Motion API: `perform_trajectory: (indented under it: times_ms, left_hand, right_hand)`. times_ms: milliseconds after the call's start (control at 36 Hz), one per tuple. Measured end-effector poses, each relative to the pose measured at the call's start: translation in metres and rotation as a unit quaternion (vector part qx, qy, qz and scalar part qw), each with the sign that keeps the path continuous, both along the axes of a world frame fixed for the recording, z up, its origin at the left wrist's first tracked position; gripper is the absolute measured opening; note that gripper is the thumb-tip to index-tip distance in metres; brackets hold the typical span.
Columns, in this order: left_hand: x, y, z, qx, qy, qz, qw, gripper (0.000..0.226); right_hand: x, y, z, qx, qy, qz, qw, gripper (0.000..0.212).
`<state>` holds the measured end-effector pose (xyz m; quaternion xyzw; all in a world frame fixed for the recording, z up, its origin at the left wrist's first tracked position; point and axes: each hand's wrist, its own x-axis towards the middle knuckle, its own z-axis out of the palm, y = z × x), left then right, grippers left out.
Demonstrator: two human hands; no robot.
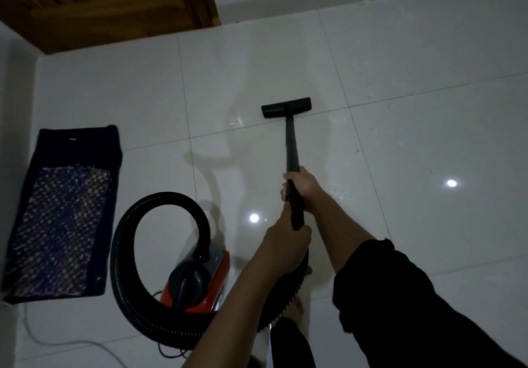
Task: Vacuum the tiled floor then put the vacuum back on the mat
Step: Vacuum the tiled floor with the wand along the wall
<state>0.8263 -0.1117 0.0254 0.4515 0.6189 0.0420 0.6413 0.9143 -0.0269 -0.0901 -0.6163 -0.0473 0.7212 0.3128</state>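
Both hands grip the black vacuum wand [292, 145]. My right hand [304, 187] holds it higher up the tube, and my left hand [287, 243] closes around its lower end where the hose joins. The flat black floor head [285, 107] rests on the white tiled floor [414, 139] ahead of me. The red and black vacuum body [197, 282] sits on the tiles at my lower left, with the ribbed black hose [125, 253] looping around it. A dark blue patterned mat [63, 219] lies flat at the far left, apart from the vacuum.
A wooden door [114, 5] stands at the top left, and a pale wall runs along the top. A thin power cord [57, 342] trails over the tiles below the mat. My bare foot [295, 310] is near the hose. Ceiling lights reflect off the floor.
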Motion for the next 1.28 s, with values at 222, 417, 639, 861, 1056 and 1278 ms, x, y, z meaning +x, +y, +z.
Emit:
perform_trajectory:
  times_ms: [222,417,639,861,1056,1278]
  left_hand:
    - [0.009,-0.005,0.005,-0.005,0.005,-0.015,1.000,0.059]
    - [0.003,-0.030,0.005,0.002,0.023,-0.046,0.999,0.061]
    - [-0.019,-0.074,0.018,0.001,0.016,-0.081,0.997,0.064]
    - [-0.057,-0.126,0.031,-0.005,0.008,-0.120,0.993,0.063]
    - [-0.081,-0.162,0.037,-0.015,-0.013,-0.137,0.990,0.062]
    - [-0.102,-0.194,0.048,-0.004,-0.013,-0.170,0.985,0.063]
  right_hand:
    - [0.009,-0.007,0.002,0.005,-0.001,-0.012,1.000,0.020]
    - [0.006,-0.036,0.004,0.004,-0.005,-0.031,1.000,0.019]
    - [-0.011,-0.089,0.013,-0.003,-0.015,-0.071,0.997,0.018]
    - [-0.042,-0.153,0.019,0.001,-0.020,-0.118,0.993,0.016]
    - [-0.061,-0.197,0.026,0.003,-0.033,-0.136,0.990,0.014]
    - [-0.076,-0.232,0.034,0.013,-0.031,-0.171,0.985,0.014]
